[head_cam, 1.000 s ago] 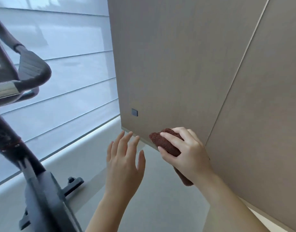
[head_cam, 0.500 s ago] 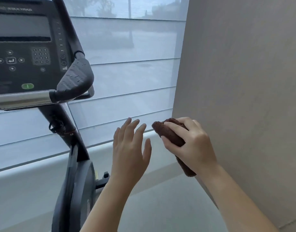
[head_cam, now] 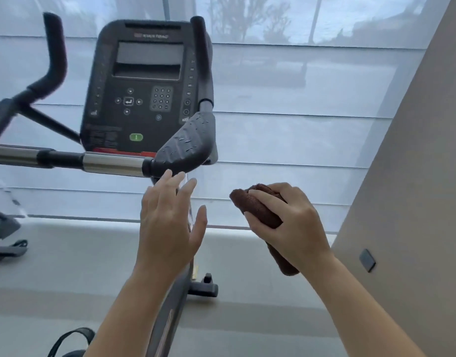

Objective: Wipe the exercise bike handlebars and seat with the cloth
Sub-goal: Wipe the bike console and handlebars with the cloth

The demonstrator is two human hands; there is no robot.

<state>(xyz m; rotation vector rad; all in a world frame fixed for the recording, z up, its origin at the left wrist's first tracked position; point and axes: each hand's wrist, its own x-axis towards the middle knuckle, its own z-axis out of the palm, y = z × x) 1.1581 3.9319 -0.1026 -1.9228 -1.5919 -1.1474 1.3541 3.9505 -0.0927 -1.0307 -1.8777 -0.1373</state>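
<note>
The exercise bike stands in front of me, its black console (head_cam: pixel 144 83) at upper centre. A chrome and black handlebar (head_cam: pixel 113 162) runs across the left and ends in a grey padded grip (head_cam: pixel 188 144); upright grips rise at the left (head_cam: pixel 54 47) and right (head_cam: pixel 201 55). My left hand (head_cam: pixel 170 217) is open, fingers spread, just below the padded grip and not touching it. My right hand (head_cam: pixel 288 222) grips a rolled dark brown cloth (head_cam: pixel 257 207) to the right of the bike. The seat is out of view.
A sheer blind (head_cam: pixel 299 124) covers the window behind the bike. A beige wall panel (head_cam: pixel 415 176) with a small grey square (head_cam: pixel 367 260) closes off the right side. The bike's front foot (head_cam: pixel 203 288) and a pedal strap (head_cam: pixel 70 338) sit on the grey floor.
My view has swung left, bringing the console and handlebars to the centre. Both hands have stayed in front of me, the left now close under the padded grip.
</note>
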